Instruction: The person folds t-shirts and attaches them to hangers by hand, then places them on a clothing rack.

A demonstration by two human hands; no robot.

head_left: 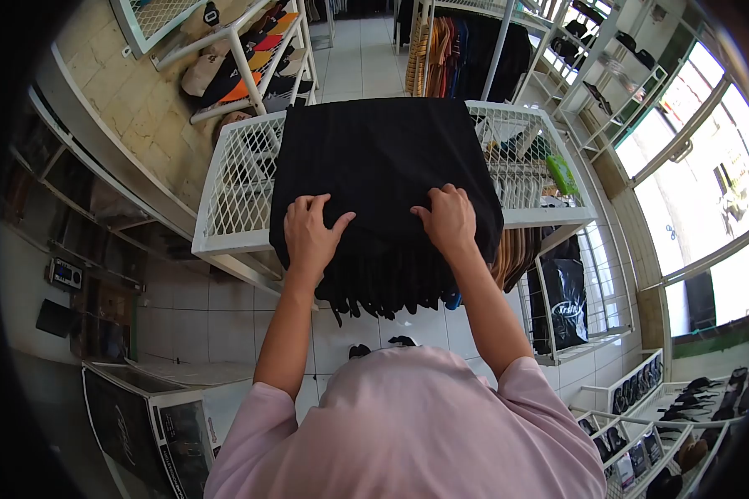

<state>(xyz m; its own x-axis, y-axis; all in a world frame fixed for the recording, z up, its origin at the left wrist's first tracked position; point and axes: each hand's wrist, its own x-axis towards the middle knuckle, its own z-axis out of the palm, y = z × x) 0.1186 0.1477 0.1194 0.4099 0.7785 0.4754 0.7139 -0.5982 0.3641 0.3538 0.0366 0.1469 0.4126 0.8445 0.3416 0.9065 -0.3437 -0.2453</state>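
Left hand [312, 229]: palm down, fingers spread and thumb held wide, pressed flat on the near left part of the black garment [379, 158]; not clamped on it.

Right hand [449, 218]: palm down on the near right part of the same garment, fingers close together and slightly bent. Whether they pinch the cloth cannot be told.

The hands lie well apart, level with each other, just inside the garment's near edge.

The black garment lies folded and flat on top of the white mesh rack [237, 187], covering its middle from the far edge to the near edge and drooping over the near edge beneath both hands. Bare mesh shows at the rack's left and right ends.

Dark hanging clothes [383, 291] show directly below the near edge.

A green item [562, 175] lies near the rack's right edge.

A black bag [566, 303] hangs below the near right corner.

Caps [241, 58] fill a shelf beyond the far left corner.
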